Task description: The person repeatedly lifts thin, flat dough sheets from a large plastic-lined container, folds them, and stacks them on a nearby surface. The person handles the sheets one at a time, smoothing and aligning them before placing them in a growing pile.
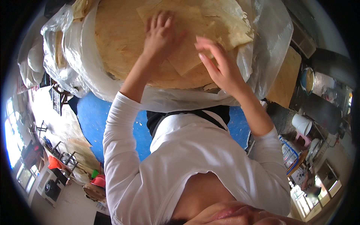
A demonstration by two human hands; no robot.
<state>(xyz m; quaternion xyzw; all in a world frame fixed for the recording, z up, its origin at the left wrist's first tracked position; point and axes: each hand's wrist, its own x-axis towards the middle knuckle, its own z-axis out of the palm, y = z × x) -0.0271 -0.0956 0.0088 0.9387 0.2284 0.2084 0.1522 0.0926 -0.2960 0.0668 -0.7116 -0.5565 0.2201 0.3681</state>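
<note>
A wide round stack of thin tan sheets [121, 36], which look like flatbread, lies before me on clear plastic sheeting [84, 56]. On top are a smooth, angular piece [185, 62] and a paler, crumpled sheet with a ragged edge [239, 36]. My left hand [160, 33] rests palm down on the upper sheets, fingers spread; its thumb side is blurred. My right hand [216, 59] is held over the right part of the stack with bent fingers and thumb apart, holding nothing. Whether its fingertips touch the sheets cannot be told.
Plastic film bunches up at the left and right of the stack. A blue surface [92, 121] lies below it. To the right are a tan panel [284, 78], a white bucket [301, 123] and a round container [308, 81]. Another person [302, 175] is at the far lower right.
</note>
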